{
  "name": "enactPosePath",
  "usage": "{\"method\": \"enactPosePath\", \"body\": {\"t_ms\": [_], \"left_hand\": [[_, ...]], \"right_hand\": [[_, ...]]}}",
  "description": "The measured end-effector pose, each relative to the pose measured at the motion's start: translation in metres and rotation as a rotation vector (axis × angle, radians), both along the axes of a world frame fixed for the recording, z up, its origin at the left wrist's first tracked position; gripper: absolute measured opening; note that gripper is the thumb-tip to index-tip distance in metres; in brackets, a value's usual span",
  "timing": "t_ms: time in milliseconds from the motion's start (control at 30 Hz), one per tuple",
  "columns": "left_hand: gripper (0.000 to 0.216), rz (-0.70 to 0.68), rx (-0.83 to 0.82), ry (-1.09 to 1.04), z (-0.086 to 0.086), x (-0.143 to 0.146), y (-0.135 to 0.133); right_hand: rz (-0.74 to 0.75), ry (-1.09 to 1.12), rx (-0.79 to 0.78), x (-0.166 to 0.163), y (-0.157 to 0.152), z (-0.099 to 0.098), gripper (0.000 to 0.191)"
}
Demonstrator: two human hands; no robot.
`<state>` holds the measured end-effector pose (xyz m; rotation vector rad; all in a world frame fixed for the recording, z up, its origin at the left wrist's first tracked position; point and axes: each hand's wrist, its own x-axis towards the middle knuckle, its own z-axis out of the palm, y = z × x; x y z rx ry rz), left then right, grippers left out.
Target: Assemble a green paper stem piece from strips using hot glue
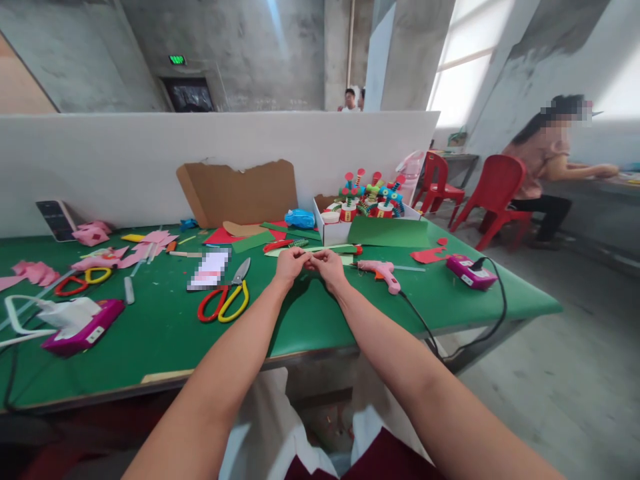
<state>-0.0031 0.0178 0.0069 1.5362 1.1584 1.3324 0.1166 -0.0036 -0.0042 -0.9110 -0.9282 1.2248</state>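
Note:
My left hand (291, 265) and my right hand (328, 267) meet over the green table, fingers pinched together at the tips. Whatever they pinch is too small or too hidden to make out. Just behind them lie pale green paper strips (345, 250) and a red-handled tool (276, 246). To the right of my right hand rests a pink glue gun (383, 273), its nozzle toward the hand. Left of my left hand are scissors (231, 293) with one red and one yellow handle, blades partly spread, beside a phone (210, 269) with a lit screen.
A white box (334, 233) holds several colourful paper figures (373, 193). Purple power strips (470, 272) sit at both sides, cords trailing. Brown cardboard (240, 193) leans on a white partition (125, 153). Pink scraps (150, 248) lie left. A person (543, 157) sits far right near red chairs (493, 193).

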Motion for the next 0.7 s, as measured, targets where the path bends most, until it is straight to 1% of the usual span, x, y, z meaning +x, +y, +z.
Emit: {"method": "enactPosePath", "body": {"t_ms": [67,133,267,333,400,567,700], "left_hand": [[0.023,0.020,-0.005,-0.002,-0.0005,0.0011,-0.0002],[0.026,0.009,-0.035,-0.041,0.0002,0.0011,-0.0011],[0.044,-0.091,-0.136,-0.244,0.0044,-0.0007,-0.0036],[0.051,-0.107,-0.158,-0.303,0.0060,-0.0018,-0.0042],[0.052,-0.112,-0.167,-0.298,0.0059,-0.0025,-0.0043],[0.044,-0.119,-0.164,-0.228,0.0022,-0.0032,-0.0035],[0.042,-0.077,-0.150,-0.229,0.0034,-0.0060,-0.0019]], "right_hand": [[0.014,0.012,-0.011,-0.0005,0.0014,-0.0013,0.024],[0.007,0.038,-0.027,-0.0015,0.0026,-0.0024,0.024],[0.006,0.147,-0.027,-0.0026,0.0027,-0.0027,0.027],[0.032,0.190,-0.029,-0.0019,0.0022,-0.0020,0.028],[0.040,0.212,-0.042,-0.0010,0.0020,-0.0014,0.029],[0.043,0.204,-0.075,-0.0012,0.0025,-0.0018,0.028],[0.113,0.152,-0.056,-0.0005,0.0004,-0.0013,0.030]]}}
